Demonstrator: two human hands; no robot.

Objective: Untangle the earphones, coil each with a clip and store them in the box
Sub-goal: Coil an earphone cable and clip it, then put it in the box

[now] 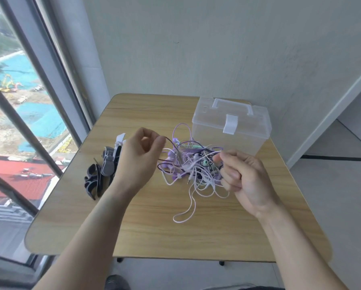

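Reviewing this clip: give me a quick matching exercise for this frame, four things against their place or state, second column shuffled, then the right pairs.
Things:
1. left hand
2. right hand
3. clear plastic box
4. pile of clips

Place or state:
A. lid shut and latched, at the table's far right
B. pinches a dark cord at the left edge of the earphone tangle
C. lies on the table, left of the tangle, partly behind a forearm
D. pinches a white cord at the tangle's right side

Pairs: 1-B, 2-D, 3-A, 4-C
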